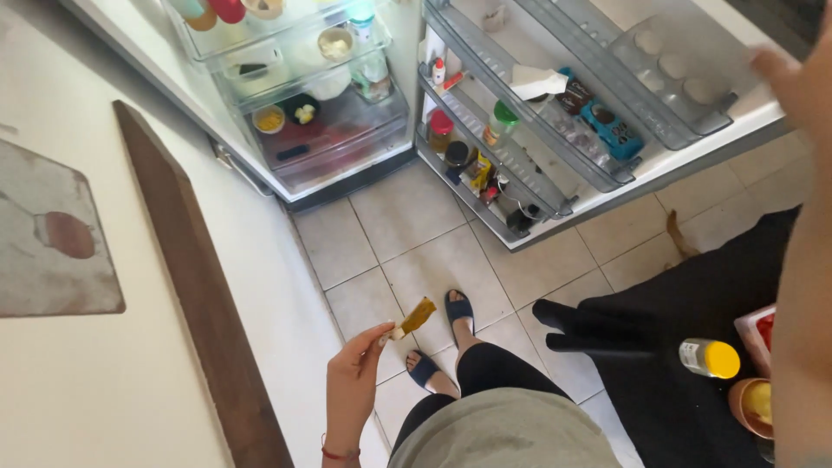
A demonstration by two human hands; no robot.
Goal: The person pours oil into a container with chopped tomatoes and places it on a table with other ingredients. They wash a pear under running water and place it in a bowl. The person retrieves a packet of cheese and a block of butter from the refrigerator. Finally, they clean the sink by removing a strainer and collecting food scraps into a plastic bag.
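Above the tiled floor, between the left hand's fingertips, a small yellow-brown wrapper is pinched at its lower end and projects up-right from the grip. Beyond stands an open refrigerator; its door shelves hold jars, bottles and a blue packet. A yellow-capped bottle lies at right. The right hand is blurred at the upper right; its grip cannot be determined.

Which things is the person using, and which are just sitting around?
In use:
- yellow-brown wrapper, pinched in the left hand
- open fridge door, by the raised right hand

Sitting around:
- yellow-capped bottle
- blue box in the door shelf
- wooden plank
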